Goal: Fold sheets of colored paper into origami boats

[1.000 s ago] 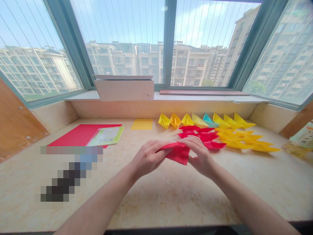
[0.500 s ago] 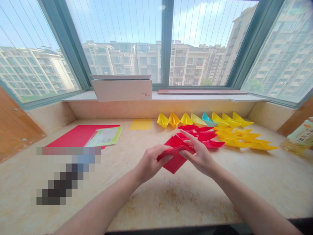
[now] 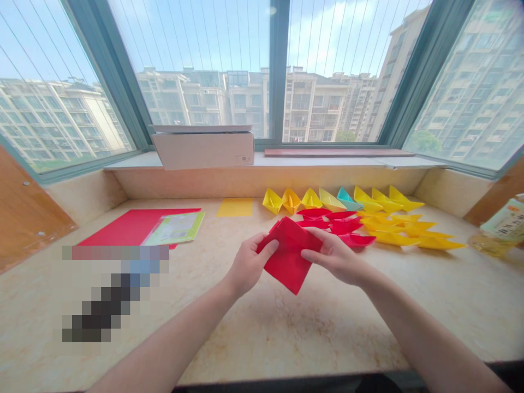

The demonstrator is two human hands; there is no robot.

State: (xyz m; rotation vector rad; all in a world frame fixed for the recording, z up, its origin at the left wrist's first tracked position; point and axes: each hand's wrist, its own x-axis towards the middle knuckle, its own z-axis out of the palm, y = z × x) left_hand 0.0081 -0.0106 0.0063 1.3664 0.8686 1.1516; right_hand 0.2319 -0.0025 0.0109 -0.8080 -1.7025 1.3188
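Note:
A folded piece of red paper [image 3: 290, 256], flattened into a tilted square, is held up above the counter. My left hand [image 3: 252, 261] pinches its left corner, thumb on the near face. On the opposite corner my right hand [image 3: 338, 255] is closed, with the thumb pressed on the front and the fingers behind the paper. Just behind the right hand lie several red paper boats [image 3: 356, 240], partly hidden by it. Several yellow paper boats [image 3: 393, 239] rest to their right.
Along the back stand more paper boats, one of them blue [image 3: 347, 200]. A yellow sheet [image 3: 234, 207], red sheets [image 3: 118, 226] and a green-edged packet [image 3: 180, 228] lie left. A blurred patch [image 3: 106, 300] covers something. A bottle [image 3: 505, 226] is far right; a white box [image 3: 204, 151] sits on the sill.
The red paper was spread open at its top between my hands; now it is pressed flat into a square. My right index finger has come down behind it.

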